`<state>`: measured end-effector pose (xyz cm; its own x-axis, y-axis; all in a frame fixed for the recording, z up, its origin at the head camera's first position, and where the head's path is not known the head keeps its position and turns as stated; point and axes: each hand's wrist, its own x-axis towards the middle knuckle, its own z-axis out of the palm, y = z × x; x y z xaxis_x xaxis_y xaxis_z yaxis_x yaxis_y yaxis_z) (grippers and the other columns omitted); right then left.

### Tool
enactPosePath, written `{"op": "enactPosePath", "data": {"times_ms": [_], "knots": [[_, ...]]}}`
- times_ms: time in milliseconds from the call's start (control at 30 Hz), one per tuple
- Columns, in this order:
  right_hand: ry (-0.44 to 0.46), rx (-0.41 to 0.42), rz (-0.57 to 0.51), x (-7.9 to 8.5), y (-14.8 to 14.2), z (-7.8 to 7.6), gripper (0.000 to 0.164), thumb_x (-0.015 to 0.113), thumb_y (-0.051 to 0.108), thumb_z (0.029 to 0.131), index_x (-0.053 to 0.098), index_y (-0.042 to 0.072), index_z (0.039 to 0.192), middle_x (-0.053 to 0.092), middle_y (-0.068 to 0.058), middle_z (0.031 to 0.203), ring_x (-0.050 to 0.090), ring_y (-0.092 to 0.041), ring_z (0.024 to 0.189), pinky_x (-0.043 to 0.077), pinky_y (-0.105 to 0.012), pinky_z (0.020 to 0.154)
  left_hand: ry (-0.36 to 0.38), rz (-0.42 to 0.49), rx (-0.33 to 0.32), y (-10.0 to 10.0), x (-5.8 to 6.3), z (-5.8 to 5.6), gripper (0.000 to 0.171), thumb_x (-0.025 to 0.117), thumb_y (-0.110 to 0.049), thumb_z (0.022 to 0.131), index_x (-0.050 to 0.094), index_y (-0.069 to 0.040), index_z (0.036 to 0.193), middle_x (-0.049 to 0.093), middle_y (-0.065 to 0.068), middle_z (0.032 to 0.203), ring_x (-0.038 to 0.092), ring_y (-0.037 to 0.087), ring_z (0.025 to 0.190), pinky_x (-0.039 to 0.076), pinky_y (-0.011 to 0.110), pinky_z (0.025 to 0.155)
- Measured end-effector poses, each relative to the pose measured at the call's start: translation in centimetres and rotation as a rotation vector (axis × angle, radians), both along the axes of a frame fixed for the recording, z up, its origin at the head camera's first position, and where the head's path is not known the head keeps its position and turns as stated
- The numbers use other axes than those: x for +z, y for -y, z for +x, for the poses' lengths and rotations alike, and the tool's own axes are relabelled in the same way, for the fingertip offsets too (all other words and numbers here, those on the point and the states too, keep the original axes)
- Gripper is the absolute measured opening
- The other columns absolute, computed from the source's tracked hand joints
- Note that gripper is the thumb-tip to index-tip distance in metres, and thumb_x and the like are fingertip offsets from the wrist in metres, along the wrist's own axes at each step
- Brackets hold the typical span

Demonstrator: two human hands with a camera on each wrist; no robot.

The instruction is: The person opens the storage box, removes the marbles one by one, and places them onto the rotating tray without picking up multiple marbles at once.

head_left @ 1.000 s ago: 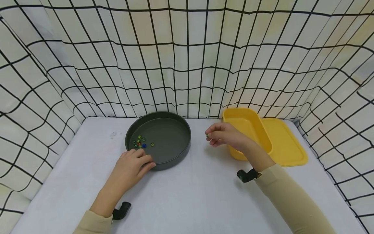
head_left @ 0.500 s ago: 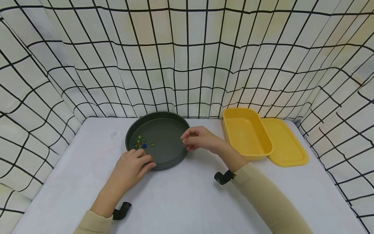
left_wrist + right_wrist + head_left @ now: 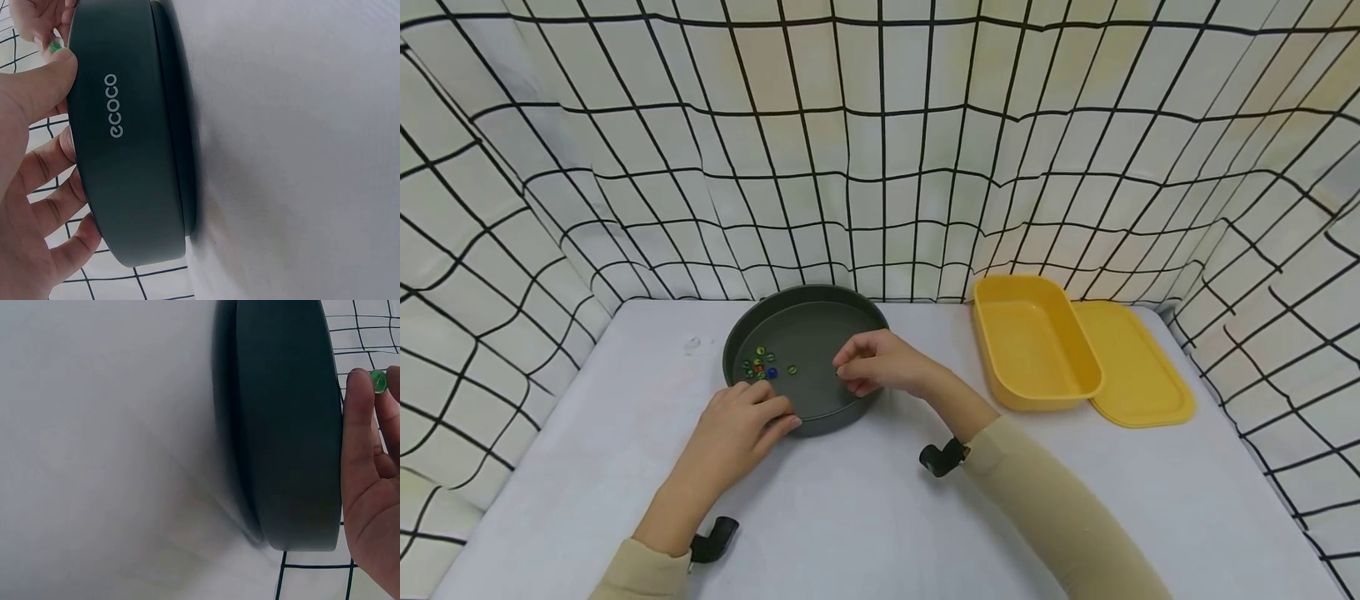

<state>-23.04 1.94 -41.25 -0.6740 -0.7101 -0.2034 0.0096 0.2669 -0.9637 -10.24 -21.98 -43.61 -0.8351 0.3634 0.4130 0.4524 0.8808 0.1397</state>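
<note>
A dark green round tray [image 3: 820,333] with "ecoco" lettered on its wall [image 3: 131,156] stands on the white table. In its left part lie several glass marbles, mostly green and yellow, with one blue marble [image 3: 772,373]. My left hand [image 3: 737,429] holds the near left rim, its fingers bent over the edge; the fingertips are hidden in the head view. Above the right part of the tray, my right hand [image 3: 883,365] pinches a green marble [image 3: 379,381] between thumb and fingertips.
To the right is a yellow plastic box [image 3: 1037,342], open at the top, with its yellow lid [image 3: 1138,375] lying flat beside it. A black net [image 3: 883,179] hangs before pale cloth around the back and sides.
From beside the yellow box my right hand has come left with the marble, and is now over the tray. The left hand has stayed on the rim.
</note>
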Motion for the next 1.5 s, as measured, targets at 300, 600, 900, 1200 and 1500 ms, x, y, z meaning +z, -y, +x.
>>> {"op": "enactPosePath", "data": {"times_ms": [300, 600, 900, 1200, 1500], "knots": [[-0.142, 0.023, 0.116, 0.0, 1.6, 0.3, 0.013, 0.068, 0.012, 0.092, 0.069, 0.006, 0.103, 0.070, -0.011, 0.092, 0.064, -0.015, 0.074, 0.058, -0.028, 0.071, 0.005, -0.010, 0.006, -0.1, 0.0, 0.0, 0.011, 0.077, -0.034, 0.086, 0.072, -0.025, 0.089, 0.049, -0.009, 0.079, 0.041, 0.012, 0.069, 0.036, 0.032, 0.063], [-0.190, 0.021, 0.164, -0.1, 1.5, 0.3, 0.007, 0.069, 0.013, 0.092, 0.070, 0.012, 0.098, 0.069, -0.002, 0.090, 0.068, -0.016, 0.076, 0.058, -0.029, 0.072, 0.008, -0.005, 0.003, -0.3, 0.1, 0.0, 0.010, 0.077, -0.033, 0.086, 0.072, -0.025, 0.089, 0.048, -0.009, 0.079, 0.041, 0.012, 0.069, 0.035, 0.031, 0.062], [-0.248, 0.022, 0.224, 0.0, 1.7, 0.5, 0.005, 0.068, 0.016, 0.092, 0.070, 0.015, 0.096, 0.070, -0.002, 0.087, 0.066, -0.015, 0.073, 0.055, -0.026, 0.068, -0.006, 0.001, -0.005, -0.2, 0.1, -0.1, 0.010, 0.077, -0.033, 0.086, 0.071, -0.025, 0.088, 0.048, -0.009, 0.079, 0.041, 0.012, 0.069, 0.035, 0.030, 0.062], [-0.166, 0.001, 0.086, -0.2, 1.5, 0.4, 0.013, 0.065, 0.014, 0.094, 0.070, 0.007, 0.103, 0.070, -0.011, 0.095, 0.069, -0.019, 0.077, 0.060, -0.031, 0.072, -0.023, 0.011, -0.010, 0.3, 0.0, 0.0, 0.010, 0.078, -0.032, 0.085, 0.071, -0.025, 0.087, 0.050, -0.009, 0.079, 0.041, 0.012, 0.068, 0.036, 0.030, 0.061], [-0.631, -0.312, 0.392, 2.9, -6.7, -1.8, 0.023, 0.061, 0.016, 0.093, 0.063, 0.012, 0.115, 0.066, -0.002, 0.102, 0.062, -0.019, 0.090, 0.055, -0.033, 0.077, -0.035, 0.025, -0.026, 0.0, 0.1, 0.2, 0.011, 0.080, -0.028, 0.084, 0.071, -0.023, 0.086, 0.050, -0.008, 0.079, 0.039, 0.011, 0.069, 0.036, 0.030, 0.062]]}}
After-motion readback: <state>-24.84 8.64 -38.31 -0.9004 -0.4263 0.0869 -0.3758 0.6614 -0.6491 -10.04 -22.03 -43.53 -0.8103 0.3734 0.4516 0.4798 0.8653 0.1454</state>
